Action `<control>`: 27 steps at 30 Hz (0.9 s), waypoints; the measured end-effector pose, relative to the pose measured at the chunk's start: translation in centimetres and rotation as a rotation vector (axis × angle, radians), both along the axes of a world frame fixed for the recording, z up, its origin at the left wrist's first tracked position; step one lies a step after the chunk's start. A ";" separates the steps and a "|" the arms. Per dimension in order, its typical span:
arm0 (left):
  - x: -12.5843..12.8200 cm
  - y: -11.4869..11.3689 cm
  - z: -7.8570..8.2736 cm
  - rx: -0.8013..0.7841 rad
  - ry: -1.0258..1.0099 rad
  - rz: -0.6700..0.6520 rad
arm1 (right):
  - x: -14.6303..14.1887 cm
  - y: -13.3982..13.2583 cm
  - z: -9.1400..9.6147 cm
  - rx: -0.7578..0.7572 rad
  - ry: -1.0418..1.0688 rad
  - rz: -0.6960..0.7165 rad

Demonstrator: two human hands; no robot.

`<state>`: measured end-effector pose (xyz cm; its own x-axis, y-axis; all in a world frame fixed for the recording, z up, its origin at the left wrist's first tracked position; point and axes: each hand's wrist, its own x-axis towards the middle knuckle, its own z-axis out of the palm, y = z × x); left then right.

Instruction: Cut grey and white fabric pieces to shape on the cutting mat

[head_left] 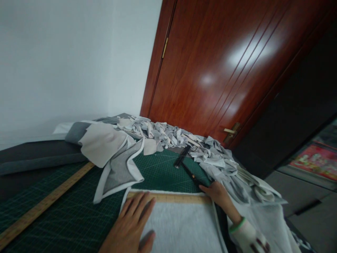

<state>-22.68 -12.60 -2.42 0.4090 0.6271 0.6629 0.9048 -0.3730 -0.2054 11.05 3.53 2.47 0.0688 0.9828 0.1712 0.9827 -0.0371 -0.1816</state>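
My left hand [133,223] lies with fingers spread on a light grey piece of fabric [184,226], its fingertips over a wooden ruler [181,199] set along the fabric's far edge. At the ruler's right end, my right hand [219,194] has its fingers closed at the handle of dark scissors [194,177]. The scissors point away on the green cutting mat [160,172], and their handle end is partly hidden by the fingers. Just beyond them lies a black, flat tool [181,157] whose kind I cannot make out.
Scraps of grey and white fabric [168,133] are heaped along the far edge and right side. Cut pieces [119,165] lie left of centre, near a long wooden ruler [50,200]. Behind stand a white wall [65,63] and a brown door [205,70].
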 end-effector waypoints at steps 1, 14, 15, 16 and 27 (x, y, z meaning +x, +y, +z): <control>0.0 0.0 0.1 0.008 0.001 -0.003 | -0.2 0.3 0.1 -0.023 0.012 -0.001; -0.3 0.5 -0.1 0.043 -0.013 -0.029 | -0.9 1.0 0.4 -0.120 0.021 0.022; -0.3 0.5 -0.1 0.041 -0.016 -0.028 | -0.9 1.1 0.4 -0.121 0.012 0.022; -0.3 0.5 -0.1 0.045 -0.015 -0.025 | -1.0 1.2 0.4 -0.123 0.002 0.021; -0.7 0.8 -0.2 0.069 0.015 -0.035 | -1.6 4.5 1.6 -0.064 -0.004 0.076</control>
<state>-23.39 -11.81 -2.60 0.4402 0.5649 0.6979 0.8880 -0.3891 -0.2452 9.44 8.03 4.04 -0.0073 0.9941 0.1083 0.9838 0.0265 -0.1771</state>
